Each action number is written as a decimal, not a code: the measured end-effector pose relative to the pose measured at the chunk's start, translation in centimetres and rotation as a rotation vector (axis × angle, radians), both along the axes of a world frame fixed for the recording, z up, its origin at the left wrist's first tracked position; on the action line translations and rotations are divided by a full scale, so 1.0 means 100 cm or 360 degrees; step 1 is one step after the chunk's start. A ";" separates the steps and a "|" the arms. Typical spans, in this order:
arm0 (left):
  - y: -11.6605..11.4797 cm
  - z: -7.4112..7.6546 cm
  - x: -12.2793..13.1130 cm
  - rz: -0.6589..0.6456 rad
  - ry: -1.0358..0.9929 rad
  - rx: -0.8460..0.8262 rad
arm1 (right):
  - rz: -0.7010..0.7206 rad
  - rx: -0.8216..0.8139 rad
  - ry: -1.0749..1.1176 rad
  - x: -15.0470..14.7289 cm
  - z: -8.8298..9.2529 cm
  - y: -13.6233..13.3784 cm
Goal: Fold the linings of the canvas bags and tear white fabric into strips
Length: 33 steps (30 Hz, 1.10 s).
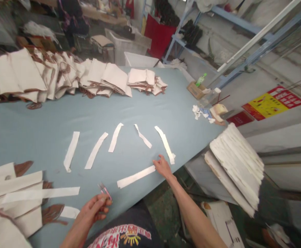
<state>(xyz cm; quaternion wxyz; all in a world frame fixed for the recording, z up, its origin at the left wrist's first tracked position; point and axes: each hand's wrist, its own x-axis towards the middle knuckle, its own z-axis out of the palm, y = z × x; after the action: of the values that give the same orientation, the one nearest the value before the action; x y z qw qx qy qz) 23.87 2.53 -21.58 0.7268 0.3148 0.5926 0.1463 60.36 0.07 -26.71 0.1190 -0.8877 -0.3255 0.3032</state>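
My right hand (162, 166) reaches over the pale blue table (129, 106) and its fingertips pinch the right end of a white fabric strip (135, 177) lying near the front edge. My left hand (95, 208) is closed around a small pink tool (104, 190), probably thread snips, close to my body. Several more white strips (115, 137) lie fanned across the table middle. One longer strip (41, 193) rests over the cream pieces at my left.
Stacks of cream bags with brown handles (49, 74) line the table's far edge, and more lie at the near left (10, 193). A thick pile of white sheets (237, 165) sits on a ledge to the right. A cardboard box (195, 90) and a tape roll (219, 110) stand at the right corner.
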 end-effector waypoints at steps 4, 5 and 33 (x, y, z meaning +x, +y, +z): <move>0.001 0.004 -0.005 -0.0144 0.0009 0.0030 | -0.0078 0.0021 0.0029 -0.005 -0.003 -0.031; 0.001 0.004 -0.006 -0.0179 0.0018 0.0038 | -0.0096 0.0027 0.0023 -0.004 -0.003 -0.038; -0.029 0.024 0.244 -0.0516 0.0283 0.0381 | 0.0106 -0.0051 -0.0158 0.152 -0.006 0.019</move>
<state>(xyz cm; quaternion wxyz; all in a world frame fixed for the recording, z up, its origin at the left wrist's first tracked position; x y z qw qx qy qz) 48.30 -0.37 -19.14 0.6431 0.5017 0.5745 0.0684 75.58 1.93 -27.30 0.0784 -0.8921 -0.3555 0.2678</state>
